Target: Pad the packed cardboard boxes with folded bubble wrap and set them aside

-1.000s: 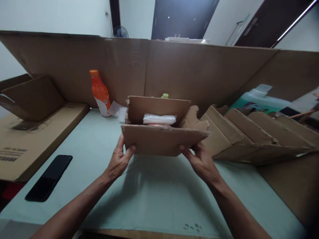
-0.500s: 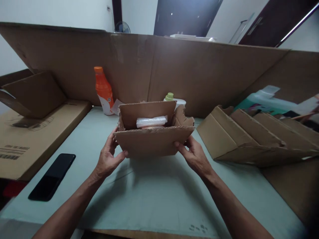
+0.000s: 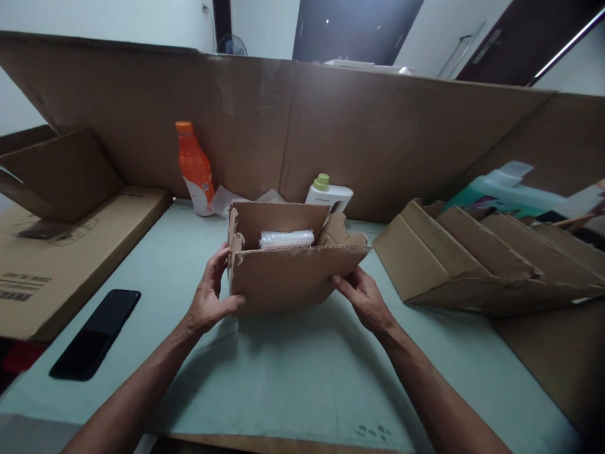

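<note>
Between my two hands is a small open-topped cardboard box (image 3: 293,277) with roughly cut edges. My left hand (image 3: 213,293) grips its left side, thumb on the front face and fingers behind the edge. On the lower right corner, my right hand (image 3: 363,296) holds it with the thumb in front; the other fingers are partly hidden. Inside the box lies a clear plastic-wrapped packet (image 3: 286,238), its lower part hidden by the front wall. Behind the box stand a white bottle with a green cap (image 3: 326,191) and an orange bottle (image 3: 195,167).
A black phone (image 3: 96,334) lies on the pale green tabletop (image 3: 283,378) at left, beside a flat carton (image 3: 85,258). To the right is a divided cardboard holder (image 3: 439,265), with a teal bottle (image 3: 501,192) behind it. A tall cardboard panel (image 3: 378,132) borders the back.
The box has come lower and turned slightly, showing more of its left edge. More of the white bottle now shows behind it. Both hands keep their hold.
</note>
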Demonstrator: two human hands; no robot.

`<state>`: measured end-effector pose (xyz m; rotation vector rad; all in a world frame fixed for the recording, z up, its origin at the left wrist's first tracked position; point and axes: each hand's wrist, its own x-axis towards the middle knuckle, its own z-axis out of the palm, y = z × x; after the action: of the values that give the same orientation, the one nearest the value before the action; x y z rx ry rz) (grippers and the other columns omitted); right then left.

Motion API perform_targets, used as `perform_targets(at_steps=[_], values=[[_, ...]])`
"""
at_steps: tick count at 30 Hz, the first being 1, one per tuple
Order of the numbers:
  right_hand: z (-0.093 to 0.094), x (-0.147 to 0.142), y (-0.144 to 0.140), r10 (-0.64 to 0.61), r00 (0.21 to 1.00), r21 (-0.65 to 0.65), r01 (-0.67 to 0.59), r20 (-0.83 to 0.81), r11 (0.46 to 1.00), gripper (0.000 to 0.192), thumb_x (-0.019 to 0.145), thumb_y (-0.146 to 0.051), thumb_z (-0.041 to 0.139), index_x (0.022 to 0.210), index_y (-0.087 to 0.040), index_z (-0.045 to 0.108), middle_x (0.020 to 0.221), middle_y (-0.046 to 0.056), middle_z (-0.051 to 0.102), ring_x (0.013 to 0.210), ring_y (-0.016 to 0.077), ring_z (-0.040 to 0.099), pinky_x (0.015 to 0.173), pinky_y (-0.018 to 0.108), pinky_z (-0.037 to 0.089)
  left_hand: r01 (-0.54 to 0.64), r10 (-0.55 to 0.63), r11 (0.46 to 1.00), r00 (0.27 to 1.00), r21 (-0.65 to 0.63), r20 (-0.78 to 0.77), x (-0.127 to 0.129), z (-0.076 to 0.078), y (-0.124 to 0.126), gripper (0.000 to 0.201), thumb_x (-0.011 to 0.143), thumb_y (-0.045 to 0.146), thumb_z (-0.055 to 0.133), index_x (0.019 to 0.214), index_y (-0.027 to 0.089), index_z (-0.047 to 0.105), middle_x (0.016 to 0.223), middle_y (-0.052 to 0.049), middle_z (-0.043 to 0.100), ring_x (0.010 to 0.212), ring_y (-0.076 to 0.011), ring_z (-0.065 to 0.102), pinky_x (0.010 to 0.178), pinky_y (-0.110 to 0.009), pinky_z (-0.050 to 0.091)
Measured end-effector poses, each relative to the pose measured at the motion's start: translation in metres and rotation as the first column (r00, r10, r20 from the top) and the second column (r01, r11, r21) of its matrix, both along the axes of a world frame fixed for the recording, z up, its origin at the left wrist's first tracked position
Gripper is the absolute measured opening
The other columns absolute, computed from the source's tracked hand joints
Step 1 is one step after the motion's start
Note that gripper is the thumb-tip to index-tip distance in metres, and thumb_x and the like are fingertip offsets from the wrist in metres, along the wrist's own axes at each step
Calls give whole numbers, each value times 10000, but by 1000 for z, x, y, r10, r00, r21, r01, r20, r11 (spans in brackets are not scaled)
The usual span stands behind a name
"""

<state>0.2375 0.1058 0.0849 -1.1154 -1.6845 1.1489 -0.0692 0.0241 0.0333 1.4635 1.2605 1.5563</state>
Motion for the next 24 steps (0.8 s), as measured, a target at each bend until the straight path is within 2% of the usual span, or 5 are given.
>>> perform_targets(at_steps=[3, 7, 12, 16, 24], values=[[2, 7, -1, -20, 1000, 9, 19, 19, 1000, 592, 785, -637, 702, 1177, -199, 631, 1193, 123, 712, 1074, 321, 645, 945, 472, 526, 46, -49, 998, 995, 31, 86, 3, -3, 3, 971, 682, 509, 846, 1476, 315, 322, 1547, -142, 404, 1417, -350, 423, 1179, -523, 342], [5, 11, -4, -25, 999, 48, 23, 44, 999, 568, 806, -623, 690, 1181, -201, 627, 1153, 114, 715, 1027, 299, 649, 930, 459, 528, 48, -48, 999, 997, 4, 54, -1, -4, 4, 1187, 667, 459, 872, 1582, 345, 124, 1610, -137, 334, 1435, -340, 409, 1186, -503, 350], [6, 10, -4, 2, 999, 79, -6, 49, 997, 565, 828, -608, 680, 1222, -210, 607, 1159, 102, 709, 1011, 276, 651, 902, 428, 536, -10, -9, 994, 984, -106, -179, -8, 8, 1, 1198, 590, 464, 914, 1574, 242, 268, 1563, -164, 415, 1411, -407, 422, 1163, -527, 380], [3, 8, -2, 10, 999, 90, -14, 41, 996, 553, 833, -610, 675, 1218, -218, 619, 1147, 96, 720, 993, 275, 659, 875, 420, 544, 17, -39, 993, 980, -115, -194, -7, 20, -4, 1172, 627, 454, 894, 1580, 250, 245, 1592, -157, 375, 1387, -387, 459, 1043, -451, 512], [-6, 12, -8, -12, 999, 99, 7, 43, 995, 548, 856, -624, 639, 1225, -219, 620, 1187, 107, 713, 1057, 289, 649, 927, 438, 522, 20, -41, 994, 978, -107, -202, -4, 23, -5, 1218, 614, 412, 895, 1599, 262, 195, 1600, -158, 363, 1383, -383, 458, 993, -425, 541]])
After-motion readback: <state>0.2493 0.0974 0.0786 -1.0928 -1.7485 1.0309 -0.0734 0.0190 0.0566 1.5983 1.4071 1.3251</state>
